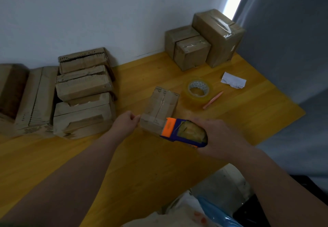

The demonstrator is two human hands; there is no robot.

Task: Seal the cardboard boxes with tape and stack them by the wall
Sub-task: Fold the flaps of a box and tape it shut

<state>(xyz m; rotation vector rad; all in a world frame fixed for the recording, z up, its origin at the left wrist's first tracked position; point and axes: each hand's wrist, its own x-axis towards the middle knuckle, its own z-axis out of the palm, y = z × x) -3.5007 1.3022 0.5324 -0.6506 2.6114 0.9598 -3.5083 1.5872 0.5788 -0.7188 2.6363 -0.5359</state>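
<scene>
tape (152,119) runs across the near end of the small box (160,106), mid-surface (142,164). left grip (125,122) pinches at its corner, seemingly the strip's end; right grip (218,134) is wrapped round the tape dispenser (184,132) — best pull level, then press down firmly. flaps closed, contents hidden; three sealed boxes (193,53) sit by the wall (106,14).

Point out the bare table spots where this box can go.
Bare wood lies along the wall between the left stack and the sealed boxes, and at the table's front left. Crowded around the roll, pen and paper.
</scene>
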